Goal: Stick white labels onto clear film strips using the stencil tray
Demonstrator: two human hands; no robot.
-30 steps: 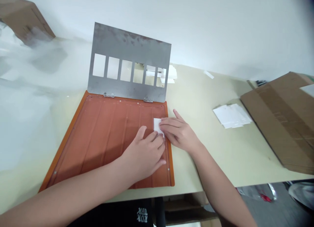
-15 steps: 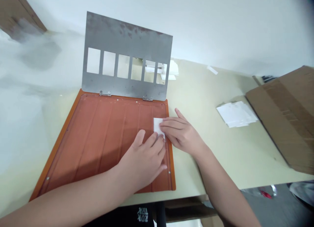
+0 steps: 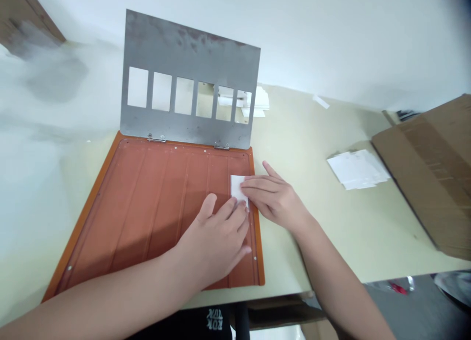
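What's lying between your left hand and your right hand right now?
In the head view, a small white card lies between the left hand and the right hand, on the orange board, with the right hand's fingers over part of it.

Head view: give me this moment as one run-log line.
left hand: on orange board beside white card | right hand: fingers on card | board: hinged metal plate raised

Bare forearms, black printed shirt
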